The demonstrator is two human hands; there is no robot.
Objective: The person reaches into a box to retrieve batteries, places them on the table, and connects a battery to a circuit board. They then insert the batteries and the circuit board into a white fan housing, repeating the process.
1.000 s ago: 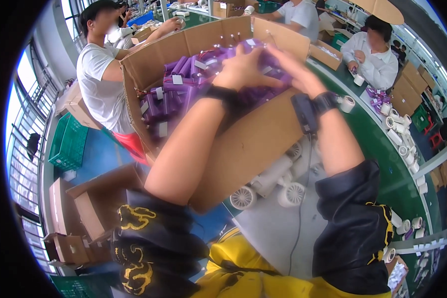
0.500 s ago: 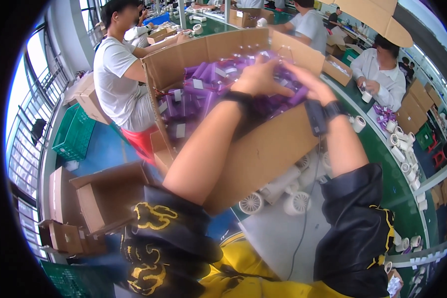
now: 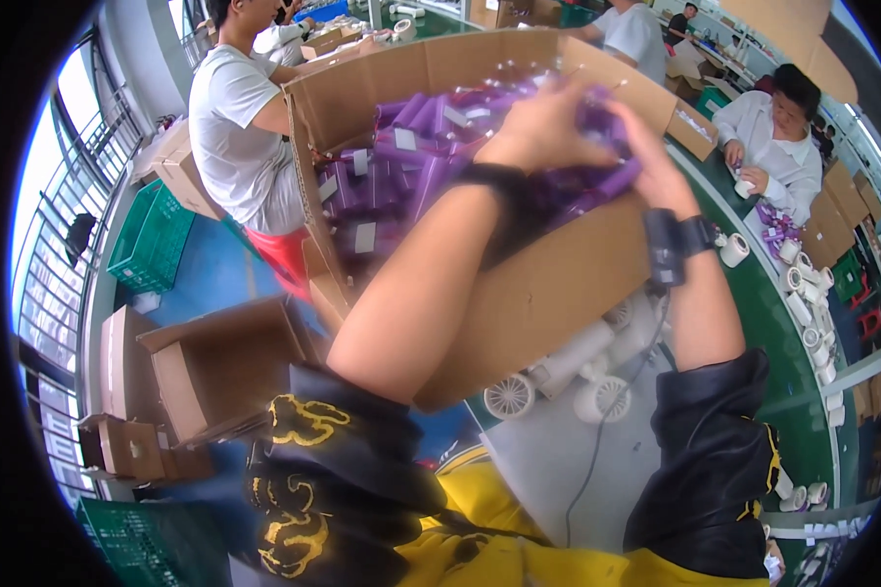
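Both hands work over the cardboard box (image 3: 548, 298), above a loose heap of purple battery packs (image 3: 426, 181). The left hand (image 3: 536, 129) arches with its thumb spread well away from its fingers; the right hand (image 3: 658, 161) faces it from the other side, its fingers pointing up and inward. In the gap between the two sets of fingers sits a blurred purple bundle (image 3: 597, 115), seemingly more of the same packs. Blur hides the contact, so I cannot tell whether either hand truly grips it or only cups it.

Left of the left fingers, packs with white labels lie at mixed angles; just beyond the fingertips, thin wire leads (image 3: 509, 70) stick up near the box's far wall. Below the right fingers, a single pack (image 3: 609, 184) lies along the near edge.

For good handling here, pressure from both palms should fall on the cylinders' bodies, never on the leads, which look easy to snag or bend. A bundle this loose likely calls for support from beneath, with the fingers kept low over the heap, so that a slipping pack drops only a little.
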